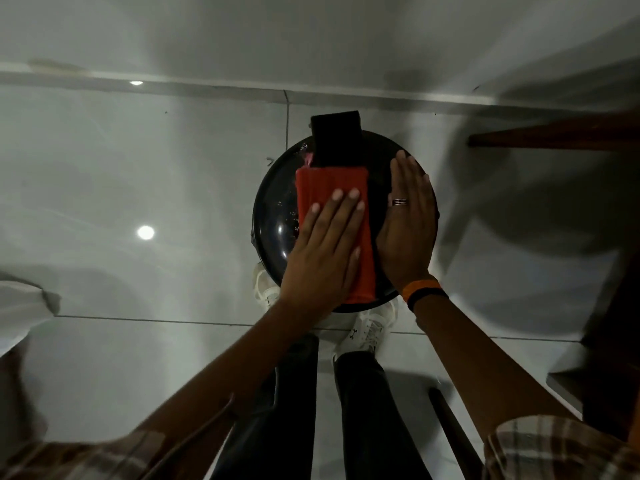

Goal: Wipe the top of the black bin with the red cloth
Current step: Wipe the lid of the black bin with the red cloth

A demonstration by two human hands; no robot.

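both hands flat: left hand [325,244] pressing red cloth [332,216] onto black bin [273,216], right hand [408,220] beside.

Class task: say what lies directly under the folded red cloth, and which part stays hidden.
The folded red cloth lies on the round glossy black bin lid, pressed flat by the left hand. The lid surface beneath the cloth is covered.

I see glossy pale floor tiles [173,202], white sneakers [367,332] just below centre, a dark wooden shelf edge [554,135] at right, white fabric [20,306] at the left edge.
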